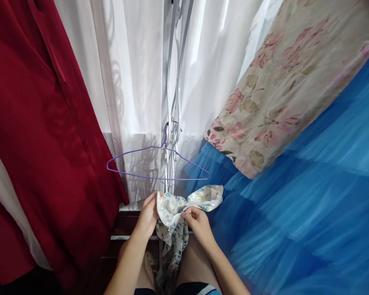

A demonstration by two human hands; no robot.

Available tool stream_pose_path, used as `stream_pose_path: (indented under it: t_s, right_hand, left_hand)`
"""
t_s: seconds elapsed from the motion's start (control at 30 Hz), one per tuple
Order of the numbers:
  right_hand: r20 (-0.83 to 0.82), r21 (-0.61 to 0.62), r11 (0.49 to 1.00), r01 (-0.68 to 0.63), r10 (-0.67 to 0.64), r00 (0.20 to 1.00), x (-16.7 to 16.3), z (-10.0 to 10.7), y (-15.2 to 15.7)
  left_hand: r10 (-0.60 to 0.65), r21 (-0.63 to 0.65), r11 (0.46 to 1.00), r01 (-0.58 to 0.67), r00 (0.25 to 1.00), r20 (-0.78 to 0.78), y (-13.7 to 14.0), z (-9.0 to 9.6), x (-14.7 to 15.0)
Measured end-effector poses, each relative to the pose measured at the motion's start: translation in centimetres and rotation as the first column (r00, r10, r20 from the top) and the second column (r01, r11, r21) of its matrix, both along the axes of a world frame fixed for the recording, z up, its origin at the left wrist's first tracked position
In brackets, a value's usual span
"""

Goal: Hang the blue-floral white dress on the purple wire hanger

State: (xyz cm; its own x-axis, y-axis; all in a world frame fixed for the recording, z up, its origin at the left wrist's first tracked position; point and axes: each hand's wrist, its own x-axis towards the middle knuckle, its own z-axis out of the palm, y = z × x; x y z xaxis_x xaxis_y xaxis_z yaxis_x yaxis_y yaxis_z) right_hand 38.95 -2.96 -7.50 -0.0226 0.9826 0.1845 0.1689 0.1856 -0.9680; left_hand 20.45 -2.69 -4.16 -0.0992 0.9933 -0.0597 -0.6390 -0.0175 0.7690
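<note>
A white garment with a blue, green and yellow floral print (174, 231) is bunched between my hands, its lower part dangling over my legs. My left hand (148, 214) grips its pale edge on the left, fingertips partly hidden behind the cloth. Pinched closed, my right hand (197, 221) holds the fabric near the middle, below a flap that sticks out to the right. Just above the garment, apart from both hands, a bare purple hanger (158, 178) hangs by its hook among white straps (174, 73).
White curtains (141, 61) fill the background. Long red fabric (58, 135) drapes down the left. On the right hang a beige cloth with pink flowers (273, 90) and layered blue tulle (301, 213), close to my right arm. A dark wooden ledge (127, 223) lies low, behind my left forearm.
</note>
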Motion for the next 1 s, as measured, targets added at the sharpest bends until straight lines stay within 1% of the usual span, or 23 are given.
stream_pose_path:
  t_s: [0.1, 0.17, 0.23, 0.27, 0.3, 0.33, 0.37, 0.4, 0.43, 0.47, 0.5, 0.53, 0.57, 0.6, 0.63, 0.7, 0.73, 0.77, 0.8, 0.83, 0.9, 0.93, 1.0]
  right_hand:
    - [0.047, 0.077, 0.995, -0.063, 0.059, 0.997, -0.5, 1.4, -1.8]
    - [-0.025, 0.054, 0.99, -0.13, 0.131, 0.991, -0.7, 2.5, -3.0]
    - [-0.202, -0.042, 0.969, -0.243, 0.23, 0.952, -0.7, 3.3, -4.2]
    - [-0.324, -0.098, 0.944, -0.316, 0.27, 0.907, -0.7, 3.6, -4.7]
    - [-0.448, -0.147, 0.908, -0.391, 0.292, 0.845, -0.7, 3.7, -5.1]
    - [-0.553, -0.183, 0.868, -0.462, 0.298, 0.778, -0.6, 3.9, -5.5]
    - [-0.627, -0.215, 0.827, -0.519, 0.291, 0.723, -0.4, 4.0, -5.8]
    - [-0.667, -0.249, 0.79, -0.56, 0.279, 0.691, -0.2, 4.2, -6.0]
    - [-0.673, -0.285, 0.763, -0.58, 0.272, 0.688, 0.2, 4.6, -6.1]
    - [-0.646, -0.31, 0.738, -0.599, 0.299, 0.702, 0.7, 5.0, -6.2]
    - [-0.585, -0.322, 0.705, -0.631, 0.376, 0.719, 1.5, 5.6, -6.0]
    - [-0.487, -0.328, 0.676, -0.66, 0.478, 0.731, 2.4, 6.4, -5.8]
    - [-0.356, -0.326, 0.663, -0.674, 0.574, 0.737, 3.4, 7.3, -5.4]
    - [-0.205, -0.311, 0.679, -0.665, 0.635, 0.745, 4.4, 8.4, -5.0]
    - [-0.059, -0.28, 0.719, -0.636, 0.649, 0.759, 5.4, 9.5, -4.6]
    - [0.132, -0.186, 0.822, -0.538, 0.564, 0.815, 7.0, 11.8, -3.9]
    - [0.177, -0.148, 0.852, -0.501, 0.522, 0.835, 7.4, 12.8, -3.8]
    - [0.207, -0.135, 0.856, -0.5, 0.517, 0.83, 7.5, 13.8, -3.7]
    - [0.228, -0.138, 0.843, -0.52, 0.538, 0.811, 7.2, 14.5, -3.9]
    - [0.245, -0.15, 0.82, -0.553, 0.572, 0.782, 6.8, 15.1, -4.1]
    - [0.277, -0.171, 0.771, -0.614, 0.635, 0.721, 5.3, 15.8, -4.7]
    - [0.296, -0.173, 0.748, -0.64, 0.659, 0.691, 4.5, 15.9, -5.0]
    - [0.33, -0.162, 0.717, -0.678, 0.687, 0.648, 3.1, 16.0, -5.6]
  left_hand:
    - [-0.132, 0.163, 0.975, 0.153, 0.983, -0.129, -2.3, 2.2, 2.6]
    - [-0.12, 0.284, 0.931, 0.228, 0.929, -0.351, -3.6, 3.9, 3.6]
    - [-0.044, 0.371, 0.866, 0.336, 0.79, -0.612, -4.3, 5.4, 3.8]
    - [-0.015, 0.383, 0.834, 0.398, 0.709, -0.705, -4.4, 5.8, 3.7]
    - [-0.006, 0.379, 0.809, 0.449, 0.652, -0.758, -4.4, 6.1, 3.4]
    - [-0.017, 0.377, 0.792, 0.48, 0.635, -0.772, -4.3, 6.1, 3.1]
    - [-0.052, 0.379, 0.782, 0.495, 0.657, -0.752, -4.2, 5.7, 2.7]
    - [-0.111, 0.375, 0.776, 0.508, 0.695, -0.711, -4.1, 5.1, 2.4]
    - [-0.186, 0.359, 0.769, 0.529, 0.723, -0.666, -4.1, 4.2, 2.2]
    - [-0.266, 0.327, 0.759, 0.563, 0.727, -0.633, -4.2, 3.1, 2.0]
    - [-0.348, 0.278, 0.741, 0.612, 0.703, -0.62, -4.5, 1.9, 1.9]
    - [-0.423, 0.216, 0.713, 0.667, 0.654, -0.627, -4.9, 0.5, 2.0]
    - [-0.475, 0.152, 0.685, 0.713, 0.595, -0.648, -5.4, -0.9, 2.0]
    - [-0.501, 0.095, 0.667, 0.739, 0.539, -0.677, -5.9, -2.3, 2.2]
    - [-0.508, 0.051, 0.658, 0.751, 0.493, -0.706, -6.4, -3.5, 2.3]
    - [-0.495, 0.004, 0.647, 0.762, 0.424, -0.758, -7.2, -5.4, 2.7]
    - [-0.477, 0.004, 0.652, 0.759, 0.414, -0.776, -7.3, -5.9, 2.9]
    - [-0.449, 0.025, 0.666, 0.745, 0.428, -0.784, -7.4, -6.1, 3.1]
    - [-0.406, 0.067, 0.697, 0.714, 0.469, -0.785, -7.4, -6.0, 3.4]
    - [-0.342, 0.123, 0.743, 0.658, 0.531, -0.776, -7.2, -5.5, 3.7]
    - [-0.168, 0.247, 0.83, 0.5, 0.646, -0.745, -6.8, -3.8, 4.2]
    - [-0.084, 0.306, 0.847, 0.435, 0.678, -0.73, -6.6, -2.7, 4.3]
    - [0.017, 0.399, 0.826, 0.398, 0.69, -0.724, -6.3, -0.4, 4.3]
